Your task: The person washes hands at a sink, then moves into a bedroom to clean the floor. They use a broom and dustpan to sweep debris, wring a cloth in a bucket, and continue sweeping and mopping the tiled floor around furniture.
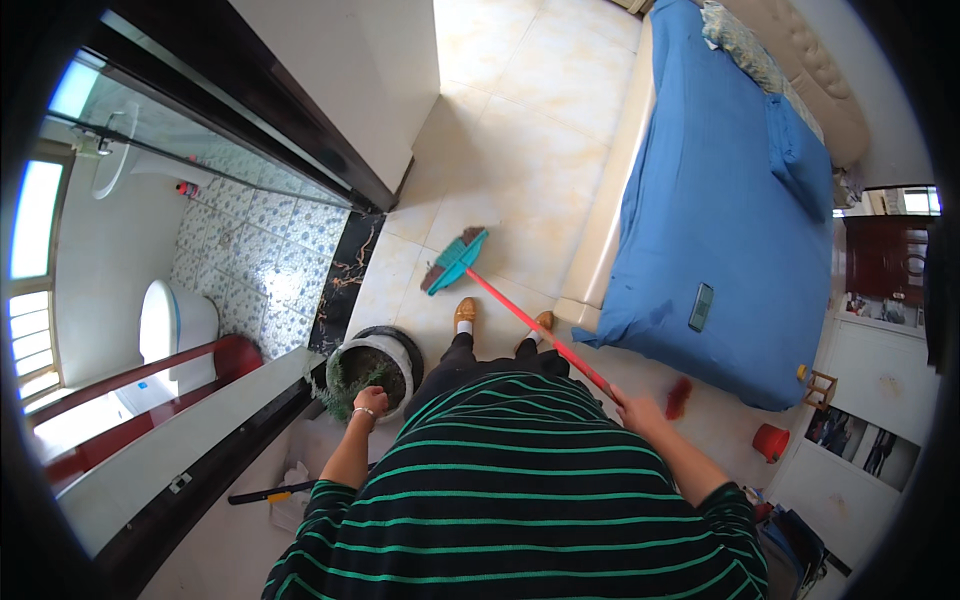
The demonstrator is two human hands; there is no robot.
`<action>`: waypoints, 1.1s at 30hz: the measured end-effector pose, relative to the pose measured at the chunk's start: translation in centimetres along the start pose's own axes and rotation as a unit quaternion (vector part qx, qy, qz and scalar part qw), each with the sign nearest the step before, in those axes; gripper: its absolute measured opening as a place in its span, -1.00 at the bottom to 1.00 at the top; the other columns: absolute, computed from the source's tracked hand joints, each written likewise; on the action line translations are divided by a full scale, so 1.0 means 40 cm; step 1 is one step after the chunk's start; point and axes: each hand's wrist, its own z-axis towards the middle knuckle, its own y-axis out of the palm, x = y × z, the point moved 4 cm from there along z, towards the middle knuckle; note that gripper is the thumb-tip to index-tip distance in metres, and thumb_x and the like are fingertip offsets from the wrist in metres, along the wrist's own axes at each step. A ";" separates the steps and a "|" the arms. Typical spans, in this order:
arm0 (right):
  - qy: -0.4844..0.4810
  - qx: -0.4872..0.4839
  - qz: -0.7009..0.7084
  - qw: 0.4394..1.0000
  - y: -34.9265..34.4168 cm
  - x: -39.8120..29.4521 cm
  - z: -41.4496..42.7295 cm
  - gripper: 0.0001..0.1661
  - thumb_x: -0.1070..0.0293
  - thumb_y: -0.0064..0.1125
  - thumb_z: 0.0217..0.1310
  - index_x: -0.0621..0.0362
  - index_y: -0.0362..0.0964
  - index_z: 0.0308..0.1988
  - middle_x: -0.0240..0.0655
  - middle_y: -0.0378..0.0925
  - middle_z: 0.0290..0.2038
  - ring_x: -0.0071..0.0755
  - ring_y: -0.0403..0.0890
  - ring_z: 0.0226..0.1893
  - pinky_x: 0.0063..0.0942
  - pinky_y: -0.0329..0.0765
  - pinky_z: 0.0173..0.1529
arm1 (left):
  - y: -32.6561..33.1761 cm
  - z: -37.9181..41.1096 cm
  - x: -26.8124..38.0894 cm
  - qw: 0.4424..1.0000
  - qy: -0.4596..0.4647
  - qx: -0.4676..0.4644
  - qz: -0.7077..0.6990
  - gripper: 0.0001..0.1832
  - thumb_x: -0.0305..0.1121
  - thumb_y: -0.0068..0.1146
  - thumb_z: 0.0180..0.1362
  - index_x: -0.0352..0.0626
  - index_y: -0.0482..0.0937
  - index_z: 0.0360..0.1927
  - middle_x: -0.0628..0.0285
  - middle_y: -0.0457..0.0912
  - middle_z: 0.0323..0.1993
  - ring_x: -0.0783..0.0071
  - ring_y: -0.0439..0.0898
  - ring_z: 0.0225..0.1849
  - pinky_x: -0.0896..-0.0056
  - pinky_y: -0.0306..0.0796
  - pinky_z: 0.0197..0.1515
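My right hand is closed round the red handle of a broom. The handle slants up and left across my feet to a teal broom head with brown bristles, which rests on the tiled floor in front of my shoes. My left hand hangs over the rim of a round pot with a feathery green plant in it. The fingers of that hand look loosely curled, and whether anything is between them cannot be told.
A bed with a blue sheet stands at the right, a phone lying on it. At the left, a black stone threshold borders a bathroom with a toilet. A red bucket stands at the lower right, near white cabinets.
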 end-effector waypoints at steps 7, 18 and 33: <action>0.206 -0.078 0.344 0.913 -0.065 -0.002 -0.184 -0.47 0.27 -0.04 0.09 -0.20 0.18 0.12 -0.28 0.40 -0.63 -0.39 0.43 -0.67 -0.42 0.38 -0.62 | 0.000 0.064 0.009 0.998 -0.020 -0.061 -0.023 -0.62 -0.46 0.03 -0.10 -0.23 0.42 -0.12 0.24 0.51 -0.57 0.45 0.45 -0.67 0.48 0.28 -0.71; 0.201 0.034 0.524 0.827 -0.219 -0.054 0.295 -0.46 0.36 -0.24 0.17 -0.10 -0.03 0.17 -0.42 0.19 -0.74 -0.57 0.21 -0.83 -0.57 0.21 -0.80 | -0.054 0.050 0.091 1.000 0.006 -0.027 -0.001 -0.64 -0.45 0.04 -0.09 -0.18 0.48 -0.13 0.26 0.55 -0.51 0.54 0.50 -0.60 0.54 0.34 -0.62; 0.197 -0.234 0.584 0.752 -0.224 -0.237 -0.038 -0.43 0.37 -0.26 0.23 -0.17 -0.12 0.22 -0.42 0.22 -0.66 -0.65 0.18 -0.78 -0.69 0.21 -0.72 | 0.027 0.112 -0.183 0.996 -0.054 -0.056 -0.039 -0.59 -0.51 0.06 -0.13 -0.21 0.41 -0.10 0.20 0.53 -0.50 0.40 0.50 -0.60 0.39 0.38 -0.64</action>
